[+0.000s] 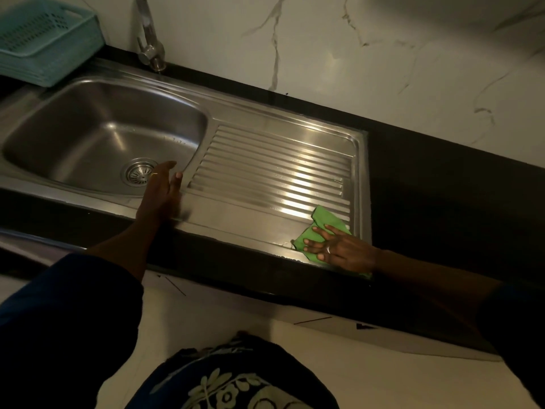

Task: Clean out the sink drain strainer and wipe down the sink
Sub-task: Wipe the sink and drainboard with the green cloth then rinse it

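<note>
Flower-patterned garment (pixel 233 382) hangs lowest in view. Right hand (pixel 339 246) presses flat, fingers spread, on a green cloth (pixel 323 225) at the drainboard's (pixel 274 166) front corner, likely mid-wipe. Left hand (pixel 160 187) reaches open and empty over the sink (pixel 97 125) rim, perhaps for balance. Beside it the drain strainer (pixel 138 172) sits in the basin floor, shiny, no debris visible.

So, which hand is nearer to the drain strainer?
Left. The left hand is beside the drain strainer; the right hand presses the green cloth far off on the drainboard.
</note>
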